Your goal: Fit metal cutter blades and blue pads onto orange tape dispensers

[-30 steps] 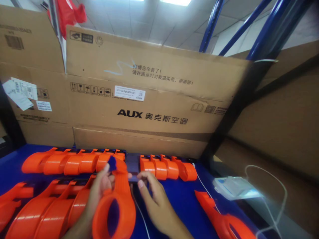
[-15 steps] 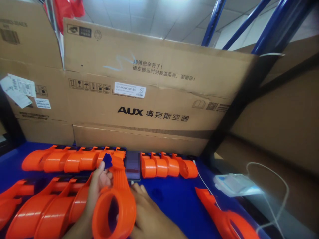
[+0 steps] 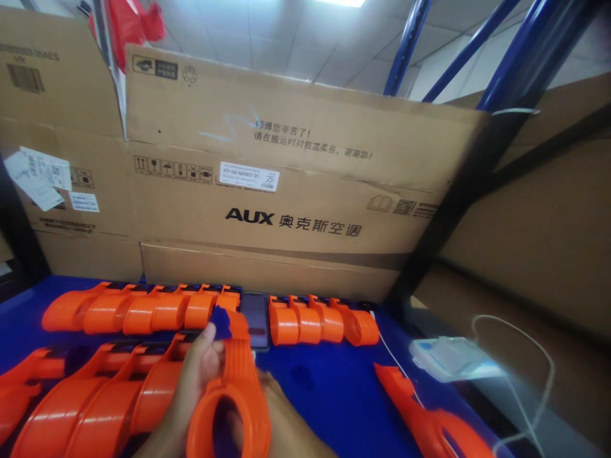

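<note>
In front of me an orange plastic tape dispenser [image 3: 258, 407] stands upright, its ring low and its arm pointing away. My left hand [image 3: 203, 362] grips its upper end from the left, the thumb against a small dark blue piece [image 3: 222, 323] there. Whether that piece is fixed on or loose I cannot tell. Behind the ring, my right hand [image 3: 286, 413] holds the dispenser from the right. Most of its fingers are hidden, with a bit of them showing through the ring's hole.
Orange dispensers [image 3: 138, 312] line the back, with more at right [image 3: 305, 323] and front left [image 3: 98, 410]. A phone [image 3: 255, 318] lies between the back groups. One dispenser [image 3: 434, 420] rests right, near a clear plastic case [image 3: 453, 357] and white cable. Cardboard [image 3: 286, 254] walls the blue surface.
Both hands and the dispenser have moved slightly right and down. Its blue piece has shifted the same way, with the left thumb still against it.
</note>
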The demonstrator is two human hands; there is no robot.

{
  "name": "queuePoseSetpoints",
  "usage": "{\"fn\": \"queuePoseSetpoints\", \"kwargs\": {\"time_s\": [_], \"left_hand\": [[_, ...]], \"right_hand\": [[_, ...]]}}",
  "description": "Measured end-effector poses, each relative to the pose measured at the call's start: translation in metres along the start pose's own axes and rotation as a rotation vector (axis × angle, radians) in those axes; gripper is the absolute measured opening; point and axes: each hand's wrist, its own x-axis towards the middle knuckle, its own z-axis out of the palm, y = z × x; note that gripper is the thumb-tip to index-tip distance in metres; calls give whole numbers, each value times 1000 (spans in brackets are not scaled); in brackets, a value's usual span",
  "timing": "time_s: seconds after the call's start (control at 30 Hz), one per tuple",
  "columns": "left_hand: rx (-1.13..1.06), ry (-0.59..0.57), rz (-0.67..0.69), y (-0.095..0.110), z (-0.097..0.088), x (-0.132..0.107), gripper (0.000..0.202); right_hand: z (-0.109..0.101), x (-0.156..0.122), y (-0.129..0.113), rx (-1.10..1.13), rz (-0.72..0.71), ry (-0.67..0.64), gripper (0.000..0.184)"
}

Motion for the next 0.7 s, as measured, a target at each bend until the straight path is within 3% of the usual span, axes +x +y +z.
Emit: {"fn": "queuePoseSetpoints", "kwargs": {"time_s": [0.13, 0.27, 0.37, 0.5, 0.7], "left_hand": [[-33, -65, -114, -3, -9, 7, 63], [-32, -80, -47, -8, -13, 6, 66], [36, -61, 25, -13, -6, -2, 54], [134, -105, 71, -17, 1, -10, 41], [150, -133, 62, -18, 3, -9, 31]], "right_hand": [[-8, -3, 6, 178, 97, 97, 46], [-22, -1, 25, 282, 244, 342, 46], [-39, 2, 31, 462, 314, 489, 46], [-49, 1, 26, 632, 389, 505, 40], [-30, -1, 18, 829, 427, 428, 37]]}}
